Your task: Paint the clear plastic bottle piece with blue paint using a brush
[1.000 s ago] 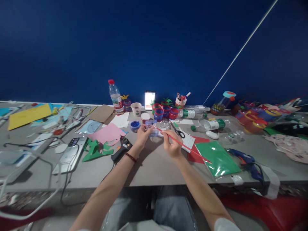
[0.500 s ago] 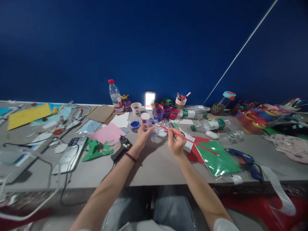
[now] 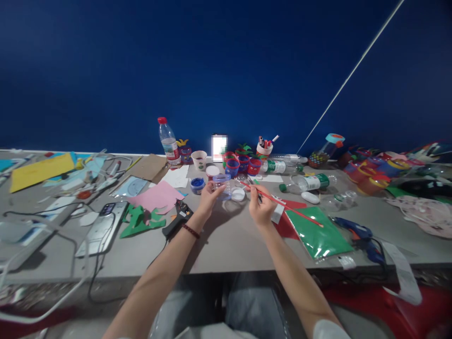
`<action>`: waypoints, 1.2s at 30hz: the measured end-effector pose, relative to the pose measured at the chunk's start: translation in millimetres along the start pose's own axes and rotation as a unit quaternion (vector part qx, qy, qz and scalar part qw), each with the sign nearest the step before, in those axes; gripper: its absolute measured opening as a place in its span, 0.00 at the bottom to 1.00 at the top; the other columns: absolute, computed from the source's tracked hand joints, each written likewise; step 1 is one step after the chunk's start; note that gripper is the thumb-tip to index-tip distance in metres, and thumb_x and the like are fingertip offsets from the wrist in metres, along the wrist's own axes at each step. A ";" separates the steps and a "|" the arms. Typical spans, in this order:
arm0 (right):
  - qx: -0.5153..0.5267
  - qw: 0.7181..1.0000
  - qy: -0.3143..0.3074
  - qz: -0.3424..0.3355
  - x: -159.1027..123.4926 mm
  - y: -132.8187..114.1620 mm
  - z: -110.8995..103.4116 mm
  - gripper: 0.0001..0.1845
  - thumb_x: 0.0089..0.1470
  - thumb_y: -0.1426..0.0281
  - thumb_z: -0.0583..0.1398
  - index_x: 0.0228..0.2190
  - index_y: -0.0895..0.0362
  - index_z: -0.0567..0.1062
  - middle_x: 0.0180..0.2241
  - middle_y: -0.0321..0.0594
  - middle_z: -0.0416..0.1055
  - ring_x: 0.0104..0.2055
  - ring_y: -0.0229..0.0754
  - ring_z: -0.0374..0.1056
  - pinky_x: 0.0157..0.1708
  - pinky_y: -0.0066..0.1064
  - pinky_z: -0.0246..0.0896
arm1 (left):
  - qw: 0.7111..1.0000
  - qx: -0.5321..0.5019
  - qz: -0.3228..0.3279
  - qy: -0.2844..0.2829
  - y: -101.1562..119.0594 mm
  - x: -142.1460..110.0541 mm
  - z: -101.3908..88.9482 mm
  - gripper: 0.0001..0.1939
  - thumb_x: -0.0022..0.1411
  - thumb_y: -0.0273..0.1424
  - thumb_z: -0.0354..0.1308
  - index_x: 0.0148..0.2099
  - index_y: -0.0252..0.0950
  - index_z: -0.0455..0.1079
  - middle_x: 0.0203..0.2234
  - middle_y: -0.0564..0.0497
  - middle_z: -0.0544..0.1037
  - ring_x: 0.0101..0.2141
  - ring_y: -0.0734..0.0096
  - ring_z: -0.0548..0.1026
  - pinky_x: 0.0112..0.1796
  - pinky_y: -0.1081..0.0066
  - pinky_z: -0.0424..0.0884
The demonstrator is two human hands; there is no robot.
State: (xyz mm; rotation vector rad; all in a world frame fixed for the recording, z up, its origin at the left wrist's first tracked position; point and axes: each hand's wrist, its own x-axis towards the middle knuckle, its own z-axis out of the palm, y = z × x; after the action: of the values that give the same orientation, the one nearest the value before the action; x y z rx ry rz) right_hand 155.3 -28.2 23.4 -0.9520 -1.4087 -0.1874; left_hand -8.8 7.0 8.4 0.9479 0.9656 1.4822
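My left hand [image 3: 208, 197] is closed round a small clear plastic cup [image 3: 221, 186] with a blue rim, held just above the grey table [image 3: 219, 245]. My right hand [image 3: 260, 206] pinches a long red paintbrush [image 3: 289, 209]; its tip points left toward the cup and its handle trails right over a green sheet [image 3: 319, 233]. An open pot of blue paint [image 3: 197, 184] and a white lid [image 3: 238, 194] sit close by the cup.
Scissors [image 3: 254, 184], a black glue gun [image 3: 178, 217], a blue glue gun [image 3: 356, 231], pink paper [image 3: 157, 195], green cut-outs [image 3: 139, 220], a tablet [image 3: 100, 227], cables, lying bottles [image 3: 312, 182] and decorated cups [image 3: 243, 165] crowd the table. An upright water bottle [image 3: 166, 140] stands at the back.
My right hand with the brush has moved right and away from the cup; the brush tip has left the cup. The left hand has tilted the cup slightly.
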 end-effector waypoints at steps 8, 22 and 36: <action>0.024 0.996 -0.029 -0.083 -4.2 -9.8 2.8 0.09 0.63 0.73 0.56 0.36 0.54 0.76 0.30 0.41 0.79 0.33 0.42 0.77 0.36 0.33 0.74 | 0.999 0.033 -0.009 0.025 -3.3 1.3 0.0 0.23 0.40 0.40 0.73 0.35 0.35 0.69 0.31 0.50 0.78 0.33 0.69 0.74 0.39 0.68 0.69; 0.073 0.993 -0.067 -0.060 -9.4 -18.0 5.6 0.09 0.63 0.73 0.55 0.37 0.54 0.77 0.31 0.41 0.79 0.35 0.43 0.77 0.37 0.35 0.75 | 0.995 0.087 0.007 0.053 -8.7 0.5 -0.8 0.22 0.39 0.38 0.73 0.33 0.36 0.67 0.26 0.54 0.72 0.29 0.72 0.69 0.36 0.70 0.65; 0.015 0.999 -0.018 -0.025 0.7 -2.9 -0.1 0.09 0.63 0.72 0.56 0.33 0.55 0.76 0.30 0.42 0.79 0.33 0.43 0.77 0.37 0.33 0.73 | 0.999 0.008 -0.012 0.032 -1.2 1.8 0.8 0.22 0.39 0.38 0.74 0.33 0.35 0.69 0.31 0.50 0.77 0.32 0.70 0.74 0.39 0.67 0.68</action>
State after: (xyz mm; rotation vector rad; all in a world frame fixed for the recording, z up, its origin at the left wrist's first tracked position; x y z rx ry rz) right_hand 153.8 -29.8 25.2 -0.9002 -1.4661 -0.1878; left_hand -7.8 8.9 7.6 0.9017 1.0339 1.4935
